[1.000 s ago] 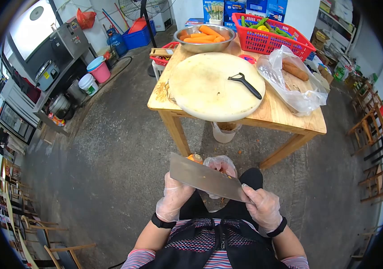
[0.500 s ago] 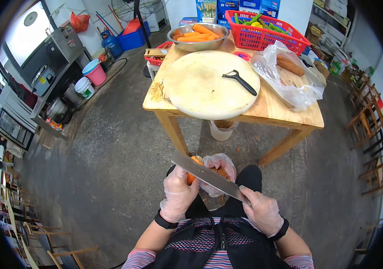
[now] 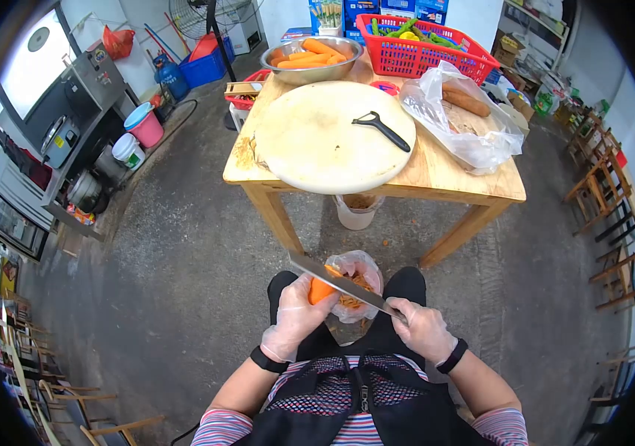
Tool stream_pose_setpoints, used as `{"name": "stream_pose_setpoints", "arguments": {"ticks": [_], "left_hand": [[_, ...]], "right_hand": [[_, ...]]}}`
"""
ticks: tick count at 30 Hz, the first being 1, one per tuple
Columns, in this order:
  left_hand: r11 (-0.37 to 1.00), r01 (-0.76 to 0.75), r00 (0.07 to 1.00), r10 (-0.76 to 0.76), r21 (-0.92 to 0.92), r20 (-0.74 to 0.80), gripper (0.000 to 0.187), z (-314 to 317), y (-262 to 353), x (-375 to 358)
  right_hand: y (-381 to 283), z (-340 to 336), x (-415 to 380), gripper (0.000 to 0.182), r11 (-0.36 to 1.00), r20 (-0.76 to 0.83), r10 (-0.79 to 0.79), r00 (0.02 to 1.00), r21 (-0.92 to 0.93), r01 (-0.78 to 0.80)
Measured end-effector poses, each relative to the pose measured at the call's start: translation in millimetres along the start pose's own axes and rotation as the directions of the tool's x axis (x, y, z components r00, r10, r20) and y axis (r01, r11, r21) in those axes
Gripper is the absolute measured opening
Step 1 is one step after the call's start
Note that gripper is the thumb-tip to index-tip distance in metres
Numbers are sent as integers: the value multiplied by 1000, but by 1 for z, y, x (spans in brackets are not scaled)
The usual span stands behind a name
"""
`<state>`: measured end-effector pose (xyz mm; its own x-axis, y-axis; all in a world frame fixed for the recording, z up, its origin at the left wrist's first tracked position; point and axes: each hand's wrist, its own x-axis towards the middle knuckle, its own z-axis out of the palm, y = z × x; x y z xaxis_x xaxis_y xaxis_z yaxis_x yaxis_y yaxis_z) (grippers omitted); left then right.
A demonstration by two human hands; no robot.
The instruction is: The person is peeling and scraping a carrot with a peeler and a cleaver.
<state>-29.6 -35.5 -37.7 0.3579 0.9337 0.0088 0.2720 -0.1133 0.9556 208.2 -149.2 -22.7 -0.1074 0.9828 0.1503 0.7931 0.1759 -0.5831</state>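
My left hand (image 3: 297, 311), in a clear plastic glove, is wrapped round a peeled orange carrot (image 3: 320, 290). In my gloved right hand (image 3: 423, 330) is the handle end of a large kitchen knife (image 3: 351, 288). Its long blade slants up to the left and lies across the carrot's upper part; whether the edge cuts in I cannot see. Both hands are above my lap. Below the blade, between my knees, stands a bin lined with a clear bag (image 3: 356, 262), with orange peelings in it.
On the wooden table (image 3: 473, 187) are a round cutting board (image 3: 310, 152) bearing a black peeler (image 3: 384, 132), a metal bowl (image 3: 325, 72) of carrots, a red basket (image 3: 436, 65) of green peppers, and a plastic bag (image 3: 473, 145) with an unpeeled carrot. A white bucket (image 3: 354, 217) stands underneath.
The knife has tilted, so its blade now looks narrower and more of the carrot shows. My right hand has shifted slightly up. The table appears further left as the view turned.
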Motion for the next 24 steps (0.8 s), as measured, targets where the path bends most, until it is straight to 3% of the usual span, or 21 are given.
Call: {"name": "stream_pose_setpoints", "arguments": {"ticks": [2, 3, 4, 5, 9, 11, 12, 14, 16, 19, 24], "left_hand": [[943, -70, 987, 113, 324, -115, 45, 6, 5, 0], [944, -67, 987, 111, 324, -119, 45, 9, 5, -1], [878, -96, 976, 176, 469, -131, 45, 12, 4, -1], [789, -116, 961, 242, 604, -131, 46, 14, 3, -2], [757, -149, 945, 298, 637, -133, 45, 23, -16, 3], [900, -24, 989, 84, 436, -119, 45, 21, -18, 9], [900, -25, 989, 84, 434, -118, 45, 18, -22, 12], [974, 16, 1000, -20, 226, 12, 46, 9, -29, 18], [973, 17, 999, -27, 231, 41, 46, 7, -21, 17], [757, -138, 969, 236, 639, -71, 42, 18, -23, 14], [658, -164, 945, 320, 735, -76, 48, 29, -52, 13]], "right_hand": [[-2, -3, 3, 29, 999, 5, -2, 1000, 45, 1], [-10, -9, 5, 30, 992, 89, 102, 991, 69, -108], [-15, -12, 7, 30, 972, 174, 202, 964, 83, -219], [-15, -12, 8, 30, 972, 174, 202, 964, 83, -218], [-17, -10, 12, 26, 958, 225, 278, 934, 3, -286], [-16, -7, 11, 26, 948, 232, 314, 921, -24, -317], [-13, -3, 9, 26, 953, 207, 302, 931, -37, -301], [-6, 3, 11, 25, 958, 179, 286, 941, -52, -281], [-3, 7, 10, 27, 965, 173, 260, 950, -21, -260], [1, 15, 21, 27, 942, 223, 321, 920, 24, -334], [6, 26, 27, 27, 927, 275, 345, 898, 52, -372]]}}
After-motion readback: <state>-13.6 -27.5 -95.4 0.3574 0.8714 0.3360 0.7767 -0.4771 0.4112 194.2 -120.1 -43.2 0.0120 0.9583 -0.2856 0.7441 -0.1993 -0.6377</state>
